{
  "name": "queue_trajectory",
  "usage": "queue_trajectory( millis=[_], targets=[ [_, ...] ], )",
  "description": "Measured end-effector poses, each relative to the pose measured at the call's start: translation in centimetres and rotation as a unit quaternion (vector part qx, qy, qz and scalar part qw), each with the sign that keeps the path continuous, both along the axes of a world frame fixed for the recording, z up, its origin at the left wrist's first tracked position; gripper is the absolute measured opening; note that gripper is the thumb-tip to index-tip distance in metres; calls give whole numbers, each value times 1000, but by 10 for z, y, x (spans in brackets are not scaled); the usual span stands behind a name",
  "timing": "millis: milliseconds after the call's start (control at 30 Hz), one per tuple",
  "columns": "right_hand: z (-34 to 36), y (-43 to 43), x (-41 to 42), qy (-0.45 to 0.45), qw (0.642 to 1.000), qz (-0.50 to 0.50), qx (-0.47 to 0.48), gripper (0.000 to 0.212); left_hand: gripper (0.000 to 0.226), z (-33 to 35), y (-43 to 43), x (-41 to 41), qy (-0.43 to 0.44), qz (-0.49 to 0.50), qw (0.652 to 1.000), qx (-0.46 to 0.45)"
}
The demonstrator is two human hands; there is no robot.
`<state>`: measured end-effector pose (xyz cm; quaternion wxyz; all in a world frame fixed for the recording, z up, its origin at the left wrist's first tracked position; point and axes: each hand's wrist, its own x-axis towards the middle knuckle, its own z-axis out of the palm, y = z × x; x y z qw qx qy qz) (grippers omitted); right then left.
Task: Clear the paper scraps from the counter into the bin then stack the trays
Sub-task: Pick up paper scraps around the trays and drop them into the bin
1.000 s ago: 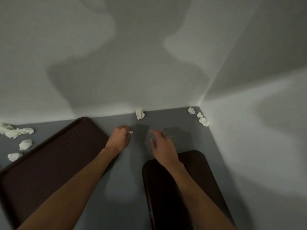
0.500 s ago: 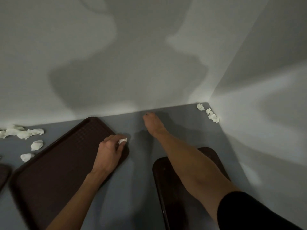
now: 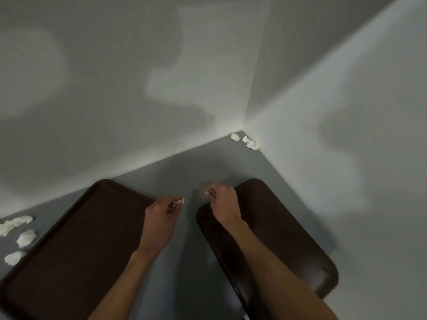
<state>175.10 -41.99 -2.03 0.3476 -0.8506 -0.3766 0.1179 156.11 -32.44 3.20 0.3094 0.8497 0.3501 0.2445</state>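
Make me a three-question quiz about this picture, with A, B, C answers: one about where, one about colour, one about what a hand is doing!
1. Where do the farthest paper scraps lie?
A. Inside a cup
B. On a chair
C. In the far corner of the counter

2. What colour are the left tray and the right tray?
A. Dark brown
B. White
C. Yellow

3. What is the left hand doing?
A. Lying flat and empty
B. Holding a white scrap
C. Waving high in the air

Answers: 1 C, they sit where the counter meets its far corner. 2 A, both look dark brown. 3 B, it grips a bit of white paper.
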Motion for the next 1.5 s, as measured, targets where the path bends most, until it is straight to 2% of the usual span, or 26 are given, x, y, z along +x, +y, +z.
queue_trajectory(
  millis=[200, 333, 600, 767, 933, 1100, 1233, 1367, 1500],
  targets=[
    [47, -146, -59, 79, 981, -142, 102, 11, 12, 15, -67, 12, -8, -107, 993, -49],
    [68, -243, -99, 72, 956, -252, 133, 13, 17, 27, -136, 23, -13, -202, 977, -64],
    [67, -453, -173, 68, 861, -460, 206, 16, 23, 25, -332, 44, 13, -393, 915, -88],
    [38, -587, -224, 52, 801, -566, 188, 15, 18, -2, -478, 33, 37, -453, 882, -123],
    [-25, -704, -260, 126, 765, -604, 183, 17, 17, -62, -614, 11, 93, -464, 862, -182],
    [-98, -787, -289, 173, 752, -622, 134, 13, 17, -132, -712, -16, 164, -479, 842, -187],
    [-178, -823, -306, 218, 734, -637, 88, 12, 18, -203, -750, -29, 232, -473, 831, -180],
    [-268, -846, -310, 251, 713, -652, 57, 11, 14, -301, -775, -36, 310, -461, 815, -167],
    [-359, -856, -311, 275, 714, -643, 26, 14, 9, -407, -790, -46, 385, -439, 795, -165]
  ],
)
